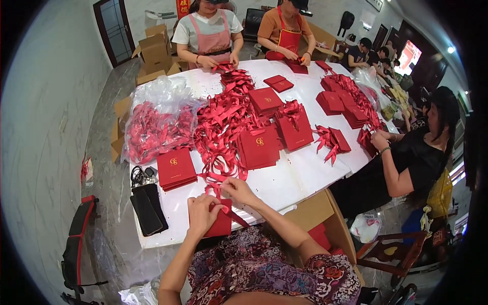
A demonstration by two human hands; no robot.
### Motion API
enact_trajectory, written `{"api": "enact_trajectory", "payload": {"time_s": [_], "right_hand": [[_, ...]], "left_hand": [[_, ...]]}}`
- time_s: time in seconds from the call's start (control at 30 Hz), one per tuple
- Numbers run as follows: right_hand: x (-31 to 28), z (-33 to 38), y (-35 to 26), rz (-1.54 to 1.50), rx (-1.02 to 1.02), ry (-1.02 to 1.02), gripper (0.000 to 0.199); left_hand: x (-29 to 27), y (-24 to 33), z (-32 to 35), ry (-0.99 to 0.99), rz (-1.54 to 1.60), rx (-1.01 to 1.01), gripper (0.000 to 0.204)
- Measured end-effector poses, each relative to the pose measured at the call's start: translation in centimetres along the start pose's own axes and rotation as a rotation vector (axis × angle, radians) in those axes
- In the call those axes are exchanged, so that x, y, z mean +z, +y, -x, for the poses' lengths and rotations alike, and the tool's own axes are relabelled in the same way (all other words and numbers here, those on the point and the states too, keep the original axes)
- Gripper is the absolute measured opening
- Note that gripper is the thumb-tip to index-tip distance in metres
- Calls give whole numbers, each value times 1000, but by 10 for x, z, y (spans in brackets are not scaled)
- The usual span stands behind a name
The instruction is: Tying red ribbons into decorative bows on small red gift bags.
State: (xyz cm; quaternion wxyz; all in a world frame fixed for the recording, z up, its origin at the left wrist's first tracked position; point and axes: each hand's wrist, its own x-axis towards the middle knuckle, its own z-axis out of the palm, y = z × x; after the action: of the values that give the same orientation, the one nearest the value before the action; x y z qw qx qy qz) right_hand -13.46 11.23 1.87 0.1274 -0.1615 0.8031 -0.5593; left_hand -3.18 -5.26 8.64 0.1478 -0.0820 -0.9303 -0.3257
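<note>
At the near edge of the white table lies a small red paper gift bag (pixel 221 223), partly under my left hand (pixel 203 213). The fingers of that hand are closed in a pinch, and the end of a red satin ribbon (pixel 216 179) shows at their tips. Just beyond the bag, my right hand (pixel 239 192) is closed on another stretch of ribbon, its fingertips partly hidden. Left of my hands is a stack of flat red bags (pixel 175 170) with gold print. A tangled heap of red ribbons (pixel 218 127) runs away from me up the table.
A black pouch (pixel 148 209) with a cable sits at the left edge. More bag stacks (pixel 259 147) and a clear plastic sack of ribbons (pixel 157 129) cover the table (pixel 305 173). An open cardboard box (pixel 317 216) stands at my right. Co-workers handle red bags across and right.
</note>
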Motion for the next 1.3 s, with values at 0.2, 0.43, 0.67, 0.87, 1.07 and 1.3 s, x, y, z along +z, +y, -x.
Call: {"api": "enact_trajectory", "payload": {"time_s": [0.2,0.43,0.67,0.87,1.07,1.3], "right_hand": [[-36,34,-18,406,-67,-642,36],[-41,26,-20,-108,-41,-463,24],[-1,13,-36,-378,165,-254,24],[-25,7,2,-27,24,-56,25],[-18,17,-10,-113,121,-72,24],[4,13,-47,-484,295,-81,22]], "left_hand": [[6,-29,-10,93,-20,-175,16],[25,-50,-27,257,-128,-94,16],[59,7,24,138,902,-509,15],[34,-6,56,-191,542,-446,19],[24,-31,41,8,730,-458,17],[48,-15,41,-167,546,-243,22]]}}
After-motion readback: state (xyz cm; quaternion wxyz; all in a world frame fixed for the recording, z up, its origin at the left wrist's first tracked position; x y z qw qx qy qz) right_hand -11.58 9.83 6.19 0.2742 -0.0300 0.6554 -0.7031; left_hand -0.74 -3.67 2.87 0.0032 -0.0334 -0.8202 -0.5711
